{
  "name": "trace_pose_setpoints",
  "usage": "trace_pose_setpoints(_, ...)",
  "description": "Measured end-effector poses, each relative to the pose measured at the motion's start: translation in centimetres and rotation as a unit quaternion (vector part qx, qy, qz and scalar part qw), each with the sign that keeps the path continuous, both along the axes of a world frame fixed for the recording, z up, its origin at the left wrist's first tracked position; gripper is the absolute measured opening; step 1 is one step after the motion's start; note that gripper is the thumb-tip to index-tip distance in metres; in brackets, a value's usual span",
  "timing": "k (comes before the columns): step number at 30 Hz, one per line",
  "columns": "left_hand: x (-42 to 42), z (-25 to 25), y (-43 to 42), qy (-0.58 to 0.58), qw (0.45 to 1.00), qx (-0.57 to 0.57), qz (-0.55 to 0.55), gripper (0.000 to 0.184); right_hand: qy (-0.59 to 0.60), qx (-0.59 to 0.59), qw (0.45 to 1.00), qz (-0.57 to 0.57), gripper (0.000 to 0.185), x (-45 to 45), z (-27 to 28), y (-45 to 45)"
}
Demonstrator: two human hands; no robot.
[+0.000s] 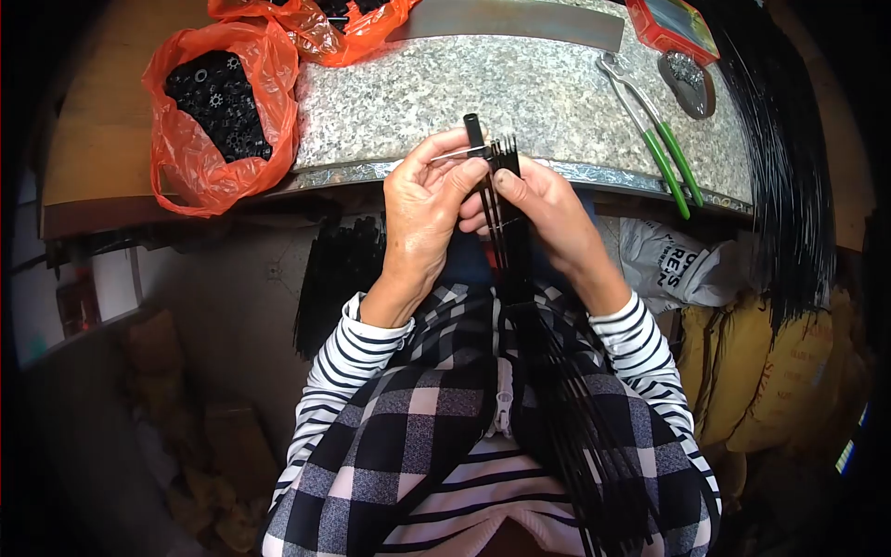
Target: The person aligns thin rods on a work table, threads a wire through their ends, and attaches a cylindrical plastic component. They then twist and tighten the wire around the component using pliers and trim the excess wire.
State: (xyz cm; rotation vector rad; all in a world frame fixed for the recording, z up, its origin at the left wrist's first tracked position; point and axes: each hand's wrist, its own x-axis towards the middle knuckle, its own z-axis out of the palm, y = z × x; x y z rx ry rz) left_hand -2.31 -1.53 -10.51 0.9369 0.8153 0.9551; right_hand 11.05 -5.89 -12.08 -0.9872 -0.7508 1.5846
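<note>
In front of my chest, at the table's near edge, my left hand (419,215) is closed, thumb and fingers pinching a black tube (473,128) with a hollow upper end. A thin silvery wire (453,154) runs across at those fingertips. My right hand (557,215) is closed around a bundle of thin black rods (506,190), which look like umbrella ribs, with its thumb pressed on their upper part. The rods' tips stand fanned out at the top; their long ends hang down over my lap. Where tube, wire and rods meet is partly hidden by my fingers.
A red plastic bag (176,172) of small black notched parts stands on the speckled tabletop (390,102) at left, another red bag (371,46) behind. A metal strip (520,26), green-handled pliers (670,160), a dark lump (687,85), a red box (670,30) and hanging black rods (784,167) lie around.
</note>
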Motion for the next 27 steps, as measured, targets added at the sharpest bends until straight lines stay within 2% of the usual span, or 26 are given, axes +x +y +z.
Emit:
trace_pose_setpoints(2,-0.1,-0.2,0.0,-0.017,1.0,-0.006,0.002,0.028,0.086,-0.04,0.992,0.083,0.036,0.5,-0.7,0.5)
trace_pose_setpoints(4,-0.2,-0.1,0.0,-0.013,1.0,-0.005,0.001,0.028,0.089,-0.037,0.992,0.086,0.038,0.4,-0.8,0.4)
trace_pose_setpoints(12,-0.7,0.2,-0.5,-0.034,0.999,-0.029,-0.021,0.027,0.045,0.016,0.999,-0.002,0.033,-1.0,-0.5,-0.9)
trace_pose_setpoints(14,-1.0,-0.3,0.1,-0.07,0.995,-0.041,-0.058,0.026,0.046,0.009,0.999,-0.001,0.033,-0.9,-0.4,-1.0)
trace_pose_setpoints(17,-0.8,-0.1,0.2,-0.029,0.999,0.018,-0.033,0.026,0.056,-0.002,0.998,0.0,0.033,-0.8,-0.1,-1.0)
trace_pose_setpoints(22,-1.0,-0.5,0.5,-0.037,0.997,0.015,-0.058,0.027,0.078,-0.001,0.997,0.0,0.029,-0.9,0.1,-1.2)
trace_pose_setpoints(24,-1.0,-0.3,0.4,-0.038,0.998,0.013,-0.054,0.027,0.003,0.037,0.997,-0.069,0.021,-1.5,0.8,-1.5)
trace_pose_setpoints(27,-1.3,0.1,0.0,-0.037,0.997,0.005,-0.069,0.026,-0.034,0.072,0.99,-0.119,0.02,-2.6,0.3,-1.8)
